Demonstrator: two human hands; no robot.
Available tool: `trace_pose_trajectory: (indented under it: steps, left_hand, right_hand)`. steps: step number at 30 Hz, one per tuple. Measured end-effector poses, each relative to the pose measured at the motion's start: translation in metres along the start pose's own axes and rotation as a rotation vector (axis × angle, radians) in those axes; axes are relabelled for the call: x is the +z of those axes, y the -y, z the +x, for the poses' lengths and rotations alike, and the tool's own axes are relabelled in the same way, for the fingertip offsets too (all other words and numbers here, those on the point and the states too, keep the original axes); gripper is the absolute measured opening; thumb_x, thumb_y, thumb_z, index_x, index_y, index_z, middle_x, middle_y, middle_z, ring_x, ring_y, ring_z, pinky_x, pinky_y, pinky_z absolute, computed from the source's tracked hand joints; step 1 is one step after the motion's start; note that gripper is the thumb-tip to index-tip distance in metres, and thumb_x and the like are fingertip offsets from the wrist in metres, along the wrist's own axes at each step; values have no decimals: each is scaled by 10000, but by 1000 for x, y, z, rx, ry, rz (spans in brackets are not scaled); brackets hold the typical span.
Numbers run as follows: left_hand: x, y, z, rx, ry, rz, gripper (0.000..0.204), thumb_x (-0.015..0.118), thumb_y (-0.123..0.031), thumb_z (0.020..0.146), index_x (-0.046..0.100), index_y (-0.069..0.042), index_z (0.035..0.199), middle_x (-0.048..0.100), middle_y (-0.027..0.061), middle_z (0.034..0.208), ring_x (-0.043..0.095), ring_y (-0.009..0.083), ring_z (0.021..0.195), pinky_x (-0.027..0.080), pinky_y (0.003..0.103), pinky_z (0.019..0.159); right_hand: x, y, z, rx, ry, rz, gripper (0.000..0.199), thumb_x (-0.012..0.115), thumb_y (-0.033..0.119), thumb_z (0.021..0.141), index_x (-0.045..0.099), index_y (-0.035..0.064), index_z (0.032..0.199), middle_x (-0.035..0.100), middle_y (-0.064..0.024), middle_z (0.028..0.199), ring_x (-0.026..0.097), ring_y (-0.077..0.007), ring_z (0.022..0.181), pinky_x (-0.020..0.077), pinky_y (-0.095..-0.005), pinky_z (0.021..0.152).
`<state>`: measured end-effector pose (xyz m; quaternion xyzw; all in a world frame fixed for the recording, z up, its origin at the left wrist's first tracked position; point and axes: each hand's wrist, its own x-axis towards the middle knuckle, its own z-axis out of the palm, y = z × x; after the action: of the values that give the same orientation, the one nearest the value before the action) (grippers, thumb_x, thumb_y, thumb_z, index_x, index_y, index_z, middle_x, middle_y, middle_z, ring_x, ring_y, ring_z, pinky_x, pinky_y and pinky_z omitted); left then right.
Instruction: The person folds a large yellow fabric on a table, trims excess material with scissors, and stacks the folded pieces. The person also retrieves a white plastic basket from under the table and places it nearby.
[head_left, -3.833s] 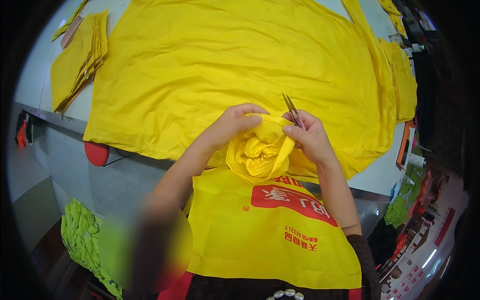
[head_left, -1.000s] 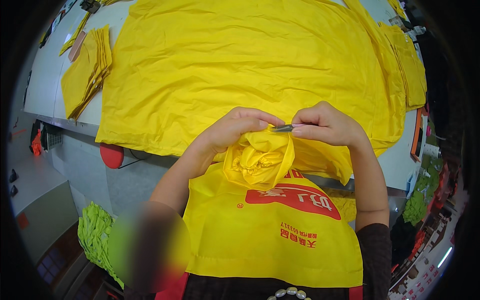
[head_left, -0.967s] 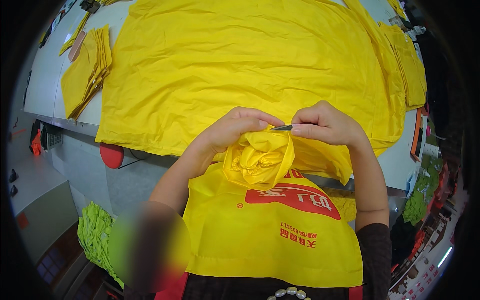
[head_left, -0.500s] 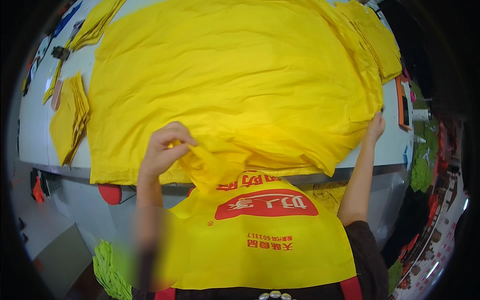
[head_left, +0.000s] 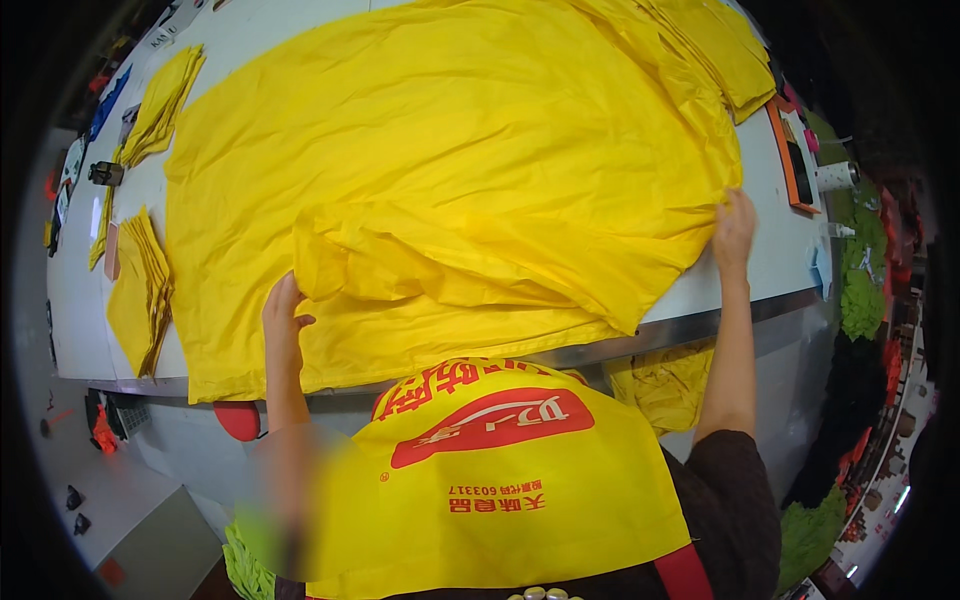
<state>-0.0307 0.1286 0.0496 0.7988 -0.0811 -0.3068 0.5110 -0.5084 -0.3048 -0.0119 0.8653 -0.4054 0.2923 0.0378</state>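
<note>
A large sheet of yellow fabric (head_left: 400, 130) lies wrinkled over the white table, its near part folded back in a loose, crumpled flap (head_left: 420, 260). Beside the flap's left end is my left hand (head_left: 284, 308), thumb and fingers apart, the fingertips by the cloth. At the right edge of the sheet, my right hand (head_left: 735, 230) grips the fabric between its fingers, which partly hide the hold. The sheet's near hem runs along the table's front edge.
Stacks of folded yellow cloth lie at the left (head_left: 140, 290), far left (head_left: 165, 100) and far right (head_left: 715, 50). An orange tray (head_left: 790, 160) and a white roll (head_left: 838, 176) are on the right. More yellow cloth (head_left: 665, 385) lies below the table edge.
My left hand has let go of the near edge, which now lies folded farther back on the sheet. My right hand still holds the right edge. The view has shifted slightly.
</note>
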Motion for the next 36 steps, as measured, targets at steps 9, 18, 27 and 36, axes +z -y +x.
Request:
trace_pose_trajectory:
  steps: [9,18,27,36]
  left_hand:
    - [-32,-40,-23,423,81,-410,188,521,-56,869,574,-3,1042,605,10,927,556,86,799,446,229,707]
    - [-79,62,-67,-64,317,151,402,639,-29,708,547,-23,1100,561,55,1026,505,175,970,397,343,837]
    - [-52,96,-22,461,-250,473,158,589,-131,855,540,7,797,448,51,595,390,198,518,355,286,512]
    - [-88,151,-50,238,-851,602,474,653,-312,804,532,33,1107,587,152,957,517,287,955,410,362,819]
  right_hand:
    - [17,58,28,154,539,383,236,610,221,813,540,7,743,557,-139,671,540,-306,686,413,-404,673]
    - [54,110,39,-284,118,-52,210,622,197,809,595,75,978,583,-111,1011,509,-290,975,364,-405,862]
    - [40,166,-46,-67,575,-102,687,526,497,826,359,89,1352,180,-156,1463,121,-392,1341,94,-648,995]
    - [-37,124,-51,-455,639,273,638,514,-16,675,405,57,1300,310,-189,1395,235,-412,1301,187,-550,1044]
